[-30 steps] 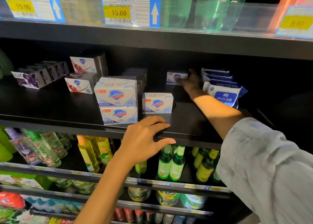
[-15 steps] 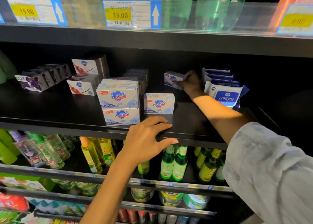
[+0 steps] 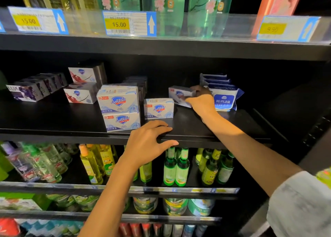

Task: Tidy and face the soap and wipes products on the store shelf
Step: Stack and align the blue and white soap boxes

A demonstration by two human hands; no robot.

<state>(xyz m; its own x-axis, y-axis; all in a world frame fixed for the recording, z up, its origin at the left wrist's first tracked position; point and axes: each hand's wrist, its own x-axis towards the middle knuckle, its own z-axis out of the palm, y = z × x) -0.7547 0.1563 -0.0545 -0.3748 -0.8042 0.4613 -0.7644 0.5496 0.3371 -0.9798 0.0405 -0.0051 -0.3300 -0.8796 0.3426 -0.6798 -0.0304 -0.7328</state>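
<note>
On the black middle shelf [image 3: 53, 118], my right hand [image 3: 201, 102] grips a white Safeguard soap box [image 3: 180, 95], tilted, just behind and right of a single soap box [image 3: 158, 108] that faces front. Two stacked Safeguard boxes [image 3: 119, 107] stand left of that one. A row of blue wipes packs [image 3: 223, 97] sits right of my right hand. My left hand [image 3: 148, 143] rests on the shelf's front edge, fingers spread, holding nothing.
Red-marked soap boxes [image 3: 80, 93] and purple Lux boxes [image 3: 26, 91] fill the shelf's left. Dark boxes [image 3: 141, 84] stand at the back. Green and yellow bottles [image 3: 176, 167] crowd the shelf below. Price tags [image 3: 125, 23] and tall bottles line the shelf above.
My right hand has pulled the soap box forward from the back of the shelf toward the front, and the box is now tilted. My left hand has stayed on the shelf edge.
</note>
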